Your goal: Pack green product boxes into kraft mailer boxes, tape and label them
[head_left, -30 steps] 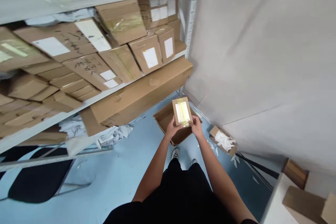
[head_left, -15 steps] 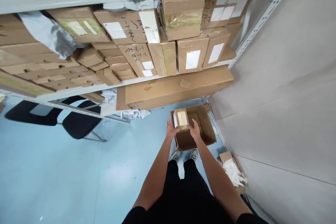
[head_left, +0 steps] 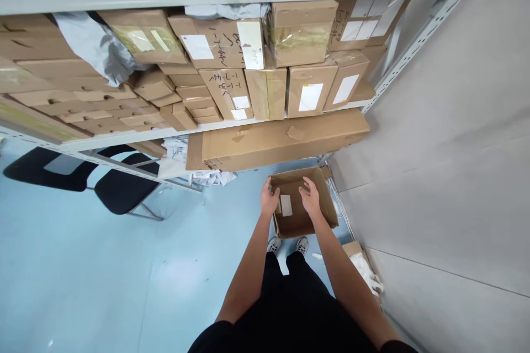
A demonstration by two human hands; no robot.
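Note:
A large open cardboard box [head_left: 329, 198] stands on the floor in front of my shoes. Inside it, toward the left wall, lies a small cardboard box with a white label [head_left: 286, 205]. My left hand [head_left: 269, 197] is over the left rim of the large box, with its fingers apart and nothing held. Above the middle of the large box is my right hand [head_left: 309, 196], also empty, its fingers curved and spread. Both hands are apart from the small box.
Ahead, a white metal shelf [head_left: 124, 138] is packed with cardboard boxes and grey plastic bags. A long carton [head_left: 281, 140] lies under it. A black chair [head_left: 124, 185] is at the left. On the right are a grey wall [head_left: 455, 176] and a box of white material [head_left: 364, 270].
Both hands have let go of the small labelled box. It has gone from between them down into the large box. The view has shifted slightly.

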